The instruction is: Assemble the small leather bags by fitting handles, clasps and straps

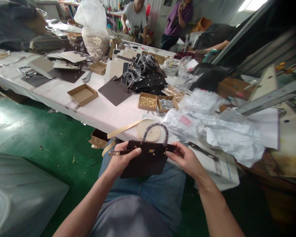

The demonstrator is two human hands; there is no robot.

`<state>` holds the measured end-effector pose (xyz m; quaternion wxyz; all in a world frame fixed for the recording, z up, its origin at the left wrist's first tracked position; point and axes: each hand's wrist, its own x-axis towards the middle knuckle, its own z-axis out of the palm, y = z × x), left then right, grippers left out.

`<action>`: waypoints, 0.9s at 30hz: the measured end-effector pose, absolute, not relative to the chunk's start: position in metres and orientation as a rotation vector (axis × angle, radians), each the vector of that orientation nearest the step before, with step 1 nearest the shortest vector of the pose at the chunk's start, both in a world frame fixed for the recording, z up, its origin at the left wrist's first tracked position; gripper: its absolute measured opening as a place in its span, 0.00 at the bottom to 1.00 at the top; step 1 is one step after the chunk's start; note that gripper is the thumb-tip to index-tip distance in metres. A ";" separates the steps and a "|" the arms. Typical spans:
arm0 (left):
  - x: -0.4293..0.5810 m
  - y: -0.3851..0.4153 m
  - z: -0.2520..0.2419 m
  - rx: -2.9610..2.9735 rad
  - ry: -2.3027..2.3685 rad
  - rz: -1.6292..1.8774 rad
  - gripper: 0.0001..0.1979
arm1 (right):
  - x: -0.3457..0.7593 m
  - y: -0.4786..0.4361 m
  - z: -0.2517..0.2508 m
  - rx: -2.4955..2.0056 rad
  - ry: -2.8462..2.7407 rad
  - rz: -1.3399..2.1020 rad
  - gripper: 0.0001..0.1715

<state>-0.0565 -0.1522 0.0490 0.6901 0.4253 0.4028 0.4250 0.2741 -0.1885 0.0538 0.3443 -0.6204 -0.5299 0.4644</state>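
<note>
A dark brown handbag panel is held over my lap, with a plastic-wrapped arched handle and gold-coloured fittings along its top. My left hand grips the panel's upper left corner, thumb on the front, beside a dark strap with a gold metal end. With thumb and fingers, my right hand pinches the upper right corner near the handle's base. Behind the handle, a roll of cream tape lies on the table's edge, one end trailing off to the left.
Small boxes of gold-coloured pieces and silver-coloured pieces stand on the white table. Beyond lie a cardboard tray and more bag panels. Plastic bags crowd the right; two people stand at the back.
</note>
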 end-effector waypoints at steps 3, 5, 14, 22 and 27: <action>-0.055 -0.154 0.046 0.898 0.902 0.952 0.19 | 0.272 -0.193 0.045 -1.619 -1.315 1.195 0.27; -0.051 -0.157 0.043 0.871 0.908 0.955 0.19 | 0.270 -0.194 0.041 -1.678 -1.328 1.122 0.25; -0.048 -0.166 0.044 0.858 0.894 0.957 0.16 | 0.256 -0.193 0.051 -1.838 -1.443 0.875 0.20; -0.042 -0.173 0.057 0.410 0.777 1.073 0.24 | 0.211 -0.234 0.114 -1.704 -1.623 -0.267 0.36; -0.026 -0.180 0.071 0.392 0.701 1.094 0.21 | 0.149 -0.257 0.125 -1.703 -1.854 -0.360 0.36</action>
